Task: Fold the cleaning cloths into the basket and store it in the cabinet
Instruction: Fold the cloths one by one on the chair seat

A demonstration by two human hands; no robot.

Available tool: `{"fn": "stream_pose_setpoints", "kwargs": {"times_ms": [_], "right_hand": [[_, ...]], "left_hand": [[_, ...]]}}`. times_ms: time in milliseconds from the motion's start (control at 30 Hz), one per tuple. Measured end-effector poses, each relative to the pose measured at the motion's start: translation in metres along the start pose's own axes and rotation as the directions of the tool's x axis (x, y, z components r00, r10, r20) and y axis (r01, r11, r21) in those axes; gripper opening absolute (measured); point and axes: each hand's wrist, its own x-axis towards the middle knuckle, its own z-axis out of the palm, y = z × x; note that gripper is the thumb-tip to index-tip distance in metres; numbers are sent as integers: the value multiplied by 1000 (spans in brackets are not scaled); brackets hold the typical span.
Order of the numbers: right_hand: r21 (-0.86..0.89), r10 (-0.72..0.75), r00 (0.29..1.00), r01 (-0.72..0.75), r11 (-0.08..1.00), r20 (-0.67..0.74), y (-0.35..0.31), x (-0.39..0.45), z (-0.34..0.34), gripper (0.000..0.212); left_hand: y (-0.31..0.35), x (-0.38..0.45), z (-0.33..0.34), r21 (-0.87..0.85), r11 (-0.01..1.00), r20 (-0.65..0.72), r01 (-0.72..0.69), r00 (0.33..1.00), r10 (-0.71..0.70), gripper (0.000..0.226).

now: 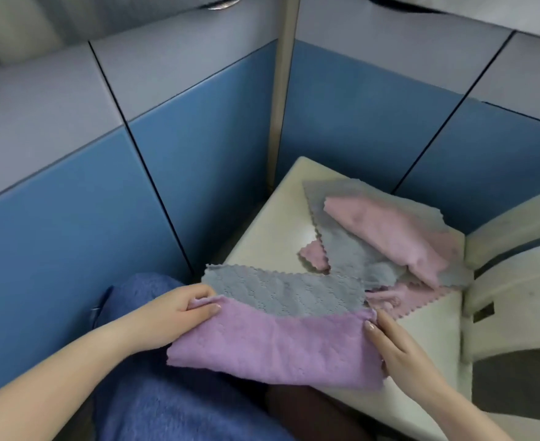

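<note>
Blue-and-grey partition panels point(71, 202) meet at a corner post point(283, 90) (pale metal) behind a cream stool point(272, 230).

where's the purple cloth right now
The purple cloth is low in the head view, held between the left hand and right hand, overlapping a grey cloth.

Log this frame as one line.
step: folding | left hand: pinches purple cloth | right hand: pinches same cloth | pile: unfolded | basket: unseen

No text, label, brand or number can be read anywhere (the picture is soft throughout).
</note>
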Motion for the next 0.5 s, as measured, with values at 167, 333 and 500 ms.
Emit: {"fn": "stream_pose_setpoints", "kwargs": {"times_ms": [167, 333, 500], "right_hand": [[-22, 7, 989, -10, 1000, -150, 4, 23, 2, 17], [-217, -37, 979, -7, 976, -200, 9, 41, 8, 25], [-313, -65, 978, 0, 950, -199, 4, 53, 9, 29]], "left_hand": [[-3, 15, -6, -31, 998, -231, -55, 972, 46, 21], [-14, 31, -2, -11, 1000, -286, -9, 958, 5, 14], [-21, 42, -4, -25, 998, -348, 65, 935, -70, 9]]}}
